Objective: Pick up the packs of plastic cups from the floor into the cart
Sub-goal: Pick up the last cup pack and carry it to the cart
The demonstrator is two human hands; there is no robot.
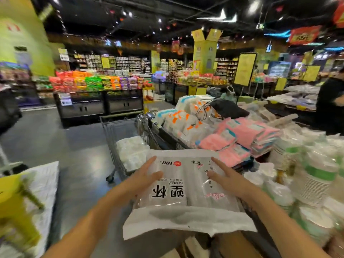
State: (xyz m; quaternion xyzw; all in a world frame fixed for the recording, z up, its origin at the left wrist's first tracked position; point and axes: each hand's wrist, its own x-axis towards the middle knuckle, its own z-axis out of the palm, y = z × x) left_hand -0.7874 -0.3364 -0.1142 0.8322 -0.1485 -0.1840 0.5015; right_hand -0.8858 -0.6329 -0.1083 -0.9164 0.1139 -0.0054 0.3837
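You hold the pack of cups (pixel 186 192) level in the lower centre of the frame, squeezed between your left hand (pixel 145 176) and right hand (pixel 226 178). Your fingers lie straight and close together on its top, and any beneath are hidden. A wide, soft bag probably sags if held by one edge, hence both palms. Just beyond, mid-frame, the cart (pixel 111 131) already holds white packs (pixel 132 151), so yours looks bound there.

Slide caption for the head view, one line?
Left hand and right hand carry a cup pack between them, before the cart holding white packs.
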